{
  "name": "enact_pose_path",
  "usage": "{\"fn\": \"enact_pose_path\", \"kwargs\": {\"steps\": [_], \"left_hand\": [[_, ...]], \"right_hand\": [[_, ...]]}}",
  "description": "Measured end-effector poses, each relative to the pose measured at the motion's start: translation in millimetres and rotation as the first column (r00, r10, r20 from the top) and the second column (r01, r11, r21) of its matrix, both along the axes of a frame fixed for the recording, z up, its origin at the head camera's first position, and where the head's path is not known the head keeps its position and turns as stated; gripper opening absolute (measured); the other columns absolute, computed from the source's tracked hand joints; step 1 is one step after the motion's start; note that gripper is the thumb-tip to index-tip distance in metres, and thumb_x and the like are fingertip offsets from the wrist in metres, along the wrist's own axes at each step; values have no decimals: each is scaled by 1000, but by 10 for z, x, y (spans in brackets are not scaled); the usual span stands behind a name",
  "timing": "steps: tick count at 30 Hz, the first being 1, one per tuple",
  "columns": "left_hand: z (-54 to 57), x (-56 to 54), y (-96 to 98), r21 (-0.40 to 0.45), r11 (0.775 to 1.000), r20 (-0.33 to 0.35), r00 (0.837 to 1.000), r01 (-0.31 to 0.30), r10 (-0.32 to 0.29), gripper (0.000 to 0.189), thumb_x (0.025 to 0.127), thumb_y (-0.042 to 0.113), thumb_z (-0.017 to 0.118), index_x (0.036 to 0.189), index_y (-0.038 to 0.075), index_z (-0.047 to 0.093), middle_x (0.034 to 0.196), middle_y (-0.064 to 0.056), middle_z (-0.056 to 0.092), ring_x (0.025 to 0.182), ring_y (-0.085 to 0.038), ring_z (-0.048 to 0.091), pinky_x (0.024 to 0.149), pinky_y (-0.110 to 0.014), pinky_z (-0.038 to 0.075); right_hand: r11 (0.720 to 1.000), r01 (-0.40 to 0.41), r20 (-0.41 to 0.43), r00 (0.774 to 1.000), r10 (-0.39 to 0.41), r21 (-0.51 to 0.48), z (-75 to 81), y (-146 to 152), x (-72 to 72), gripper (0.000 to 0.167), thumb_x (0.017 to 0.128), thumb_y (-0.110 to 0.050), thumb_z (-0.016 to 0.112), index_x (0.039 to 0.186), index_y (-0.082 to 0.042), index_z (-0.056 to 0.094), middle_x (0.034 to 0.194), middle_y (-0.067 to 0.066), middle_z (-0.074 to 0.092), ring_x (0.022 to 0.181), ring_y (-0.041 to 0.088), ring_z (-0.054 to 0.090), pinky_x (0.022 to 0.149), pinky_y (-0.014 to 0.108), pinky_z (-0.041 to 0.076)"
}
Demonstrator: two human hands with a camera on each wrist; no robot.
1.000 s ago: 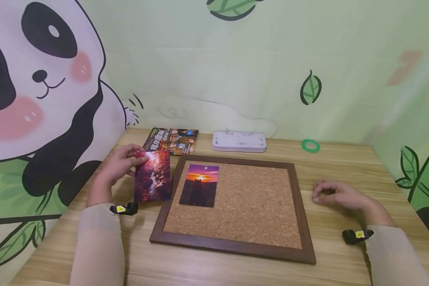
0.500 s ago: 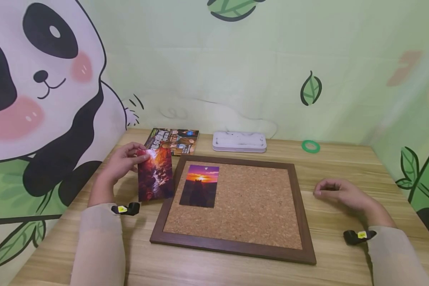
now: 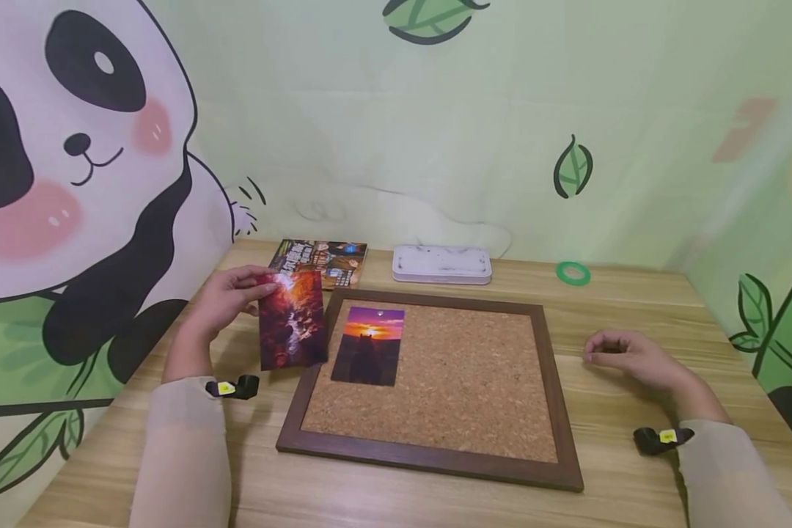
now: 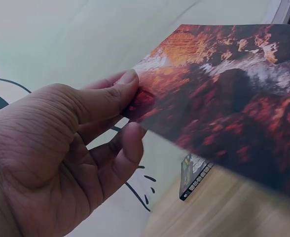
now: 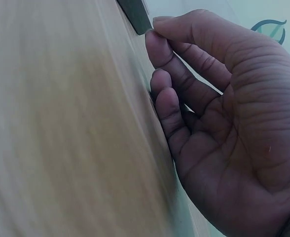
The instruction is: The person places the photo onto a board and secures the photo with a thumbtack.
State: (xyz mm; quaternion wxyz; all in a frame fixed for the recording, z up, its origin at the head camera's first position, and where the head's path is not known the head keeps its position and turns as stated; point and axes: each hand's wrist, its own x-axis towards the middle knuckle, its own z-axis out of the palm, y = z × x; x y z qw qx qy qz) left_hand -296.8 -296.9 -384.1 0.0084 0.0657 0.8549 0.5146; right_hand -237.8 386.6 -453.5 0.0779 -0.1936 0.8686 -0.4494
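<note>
My left hand (image 3: 227, 299) pinches a photo print (image 3: 293, 323) by its upper left corner, thumb on the picture side. The print shows a red and orange rocky stream and is held up, its lower right overlapping the left frame of the corkboard (image 3: 462, 381). In the left wrist view the thumb (image 4: 108, 98) presses the print's corner. A sunset photo (image 3: 369, 345) lies on the cork at upper left, with a small pin (image 3: 380, 314) at its top edge. To the right of the board, my right hand (image 3: 640, 359) rests on the table, fingers loosely curled and holding nothing.
A magazine (image 3: 343, 257) with a colourful cover lies at the back left, partly behind the print. Behind the board sits a pale tin case (image 3: 442, 264). A green tape roll (image 3: 573, 273) lies at the back right of the wooden table (image 3: 251, 477), near the printed wall cloth.
The left hand has brought the stream print slightly right and up, toward the board's left frame. My right hand has shifted a little to the right.
</note>
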Motion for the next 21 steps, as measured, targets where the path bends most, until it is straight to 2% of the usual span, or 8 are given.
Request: {"fn": "enact_pose_path", "kwargs": {"steps": [8,17,21], "left_hand": [[35,21,60,13,998,27,998,60,-61,43,100,25,65,136,3,59,122,-24,64,95,-17,65,76,-35,58],[93,35,46,40,997,10,998,62,-63,45,99,26,66,135,0,58,115,-15,68,92,-16,65,73,-36,58],[100,20,129,43,997,8,998,65,-65,44,99,25,67,134,0,59,114,-16,67,91,-16,65,72,-35,59]], "right_hand": [[1000,7,12,1000,-7,0,-26,10,-7,13,99,-14,64,105,-3,70,104,9,70,95,10,62,81,22,48],[1000,10,27,1000,-10,2,-21,2,-6,14,100,-15,63,106,-3,69,104,9,69,95,10,62,81,23,47],[1000,13,34,999,-13,0,-34,10,-16,16,100,-17,63,106,-3,69,104,10,70,96,11,62,82,22,46]]}}
